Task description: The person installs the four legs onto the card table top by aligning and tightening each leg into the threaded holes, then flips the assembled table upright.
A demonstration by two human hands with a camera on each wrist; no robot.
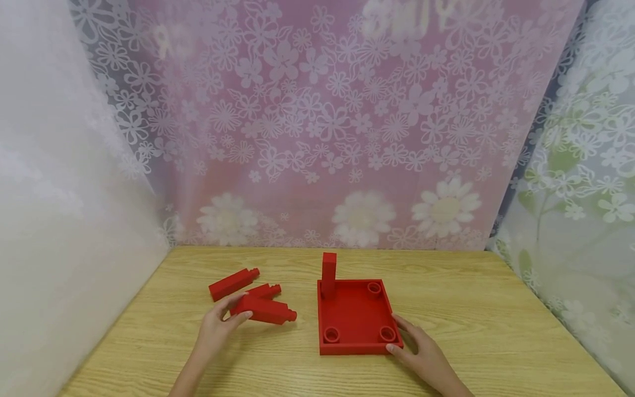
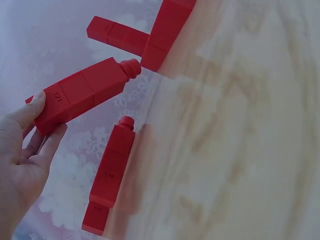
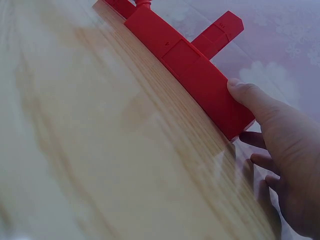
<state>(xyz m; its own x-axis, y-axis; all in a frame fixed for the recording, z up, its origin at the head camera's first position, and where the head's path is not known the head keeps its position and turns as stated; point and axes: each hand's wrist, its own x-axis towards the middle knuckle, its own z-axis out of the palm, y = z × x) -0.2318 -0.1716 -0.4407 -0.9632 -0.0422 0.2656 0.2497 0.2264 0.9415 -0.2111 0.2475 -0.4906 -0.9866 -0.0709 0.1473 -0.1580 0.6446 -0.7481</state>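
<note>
My left hand (image 1: 214,326) pinches a red square-sided leg (image 1: 266,310) between thumb and fingers, its threaded end pointing right. In the left wrist view this leg (image 2: 82,92) hangs tilted, with small raised digits near the thumb. A shallow red square tray-like tabletop (image 1: 354,309) lies with its rimmed side up. One leg (image 1: 329,274) stands upright at its far left corner. Round sockets show at the other corners, such as the near-left socket (image 1: 331,334). My right hand (image 1: 426,353) grips the near right corner, thumb on the front edge and fingers along the right side.
Two more red legs lie left of the tabletop: a farther leg (image 1: 232,284) and a nearer leg (image 1: 268,291), partly covered by the held one. All rest on a wood-grain table (image 1: 471,298). Flowered cloth (image 1: 317,138) hangs behind and at the sides.
</note>
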